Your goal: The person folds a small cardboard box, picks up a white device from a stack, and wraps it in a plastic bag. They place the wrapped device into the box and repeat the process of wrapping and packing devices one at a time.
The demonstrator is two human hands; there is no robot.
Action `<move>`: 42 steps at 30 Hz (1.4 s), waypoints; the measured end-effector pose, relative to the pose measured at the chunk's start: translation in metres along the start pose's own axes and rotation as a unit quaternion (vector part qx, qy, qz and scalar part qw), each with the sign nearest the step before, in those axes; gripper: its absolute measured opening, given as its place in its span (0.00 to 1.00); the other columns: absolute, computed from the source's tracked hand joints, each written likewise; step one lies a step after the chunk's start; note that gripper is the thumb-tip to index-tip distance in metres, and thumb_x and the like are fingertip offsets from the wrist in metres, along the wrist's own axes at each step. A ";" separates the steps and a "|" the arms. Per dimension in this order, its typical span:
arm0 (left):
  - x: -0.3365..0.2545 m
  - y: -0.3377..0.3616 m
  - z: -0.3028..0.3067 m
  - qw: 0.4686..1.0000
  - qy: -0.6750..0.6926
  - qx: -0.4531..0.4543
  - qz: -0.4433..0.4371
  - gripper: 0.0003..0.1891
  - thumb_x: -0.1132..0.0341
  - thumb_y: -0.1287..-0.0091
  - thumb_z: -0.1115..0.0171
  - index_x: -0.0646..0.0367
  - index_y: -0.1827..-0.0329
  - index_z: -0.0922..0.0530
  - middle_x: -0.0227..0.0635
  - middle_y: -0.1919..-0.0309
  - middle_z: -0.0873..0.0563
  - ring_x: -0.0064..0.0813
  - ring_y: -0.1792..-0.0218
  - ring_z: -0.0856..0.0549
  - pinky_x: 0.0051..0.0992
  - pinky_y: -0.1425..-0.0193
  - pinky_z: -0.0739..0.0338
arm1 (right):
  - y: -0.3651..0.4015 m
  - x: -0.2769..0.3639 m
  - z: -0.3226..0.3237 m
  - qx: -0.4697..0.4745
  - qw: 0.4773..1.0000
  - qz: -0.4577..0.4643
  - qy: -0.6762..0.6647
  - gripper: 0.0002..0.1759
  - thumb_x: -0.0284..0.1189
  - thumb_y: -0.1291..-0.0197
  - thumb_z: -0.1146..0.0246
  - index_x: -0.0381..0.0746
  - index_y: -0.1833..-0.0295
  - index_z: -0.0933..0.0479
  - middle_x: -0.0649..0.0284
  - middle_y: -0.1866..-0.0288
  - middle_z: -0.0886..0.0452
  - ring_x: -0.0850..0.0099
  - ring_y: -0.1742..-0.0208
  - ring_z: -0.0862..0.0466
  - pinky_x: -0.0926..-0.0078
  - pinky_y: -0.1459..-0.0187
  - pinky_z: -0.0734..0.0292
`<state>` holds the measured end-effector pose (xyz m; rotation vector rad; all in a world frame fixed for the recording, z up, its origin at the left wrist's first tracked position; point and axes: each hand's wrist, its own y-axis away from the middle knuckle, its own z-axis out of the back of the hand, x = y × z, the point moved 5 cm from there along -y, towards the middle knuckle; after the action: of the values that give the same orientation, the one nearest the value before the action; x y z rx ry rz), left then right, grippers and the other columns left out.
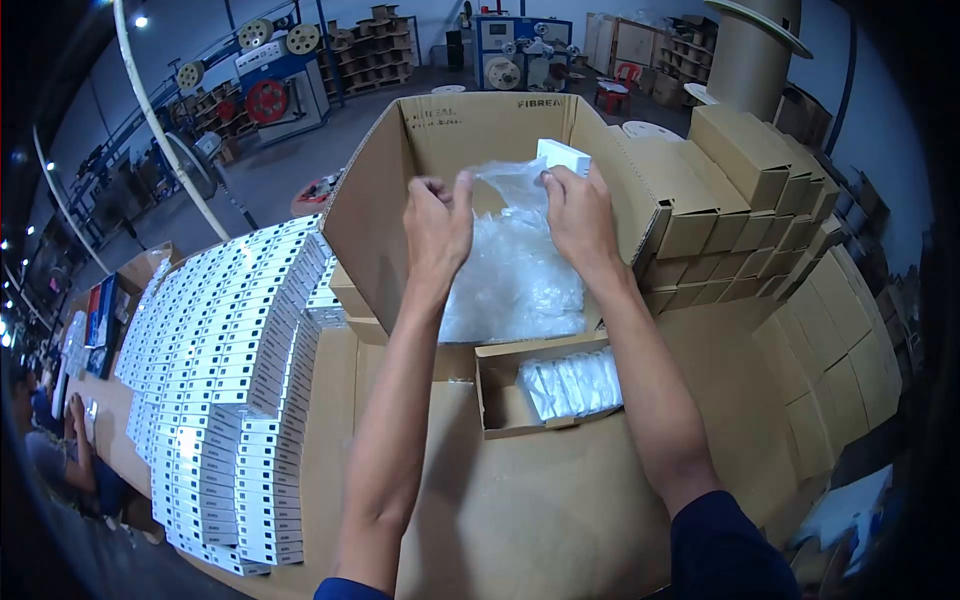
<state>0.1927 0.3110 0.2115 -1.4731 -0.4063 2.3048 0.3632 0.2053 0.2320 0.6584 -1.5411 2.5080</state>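
Observation:
Above a large open carton (370, 215), both hands are raised. My right hand (580, 215) holds a small white box (563, 155) and pinches one side of a clear plastic bag (512, 180). My left hand (440, 215) is closed near the bag's other edge; whether it grips the plastic is too blurred to tell. Many clear bags (510, 275) lie inside the carton. In front of it, a small open cardboard box (505, 433) holds several plastic-wrapped white items (572, 385) standing in a row at its right side.
Tall stacks of white boxes (215, 370) stand at the left. Brown cartons (720, 195) are piled at the right. A person (75, 450) sits at the far left by a table. Machines (285, 80) with reels stand behind.

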 end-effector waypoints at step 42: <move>-0.024 0.383 0.115 0.954 -0.103 -0.077 -0.271 0.22 0.68 0.39 0.20 0.57 0.43 0.18 0.41 0.48 0.17 0.41 0.44 0.18 0.37 0.41 0.25 | 0.342 0.092 0.163 0.173 0.920 -0.279 -0.215 0.15 0.31 0.35 0.25 0.28 0.55 0.14 0.52 0.53 0.19 0.63 0.57 0.17 0.69 0.56 0.22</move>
<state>0.0375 -0.0451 0.1121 -1.0129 -0.9396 2.0069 0.2178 -0.1097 0.0542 1.5350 -0.8013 2.2725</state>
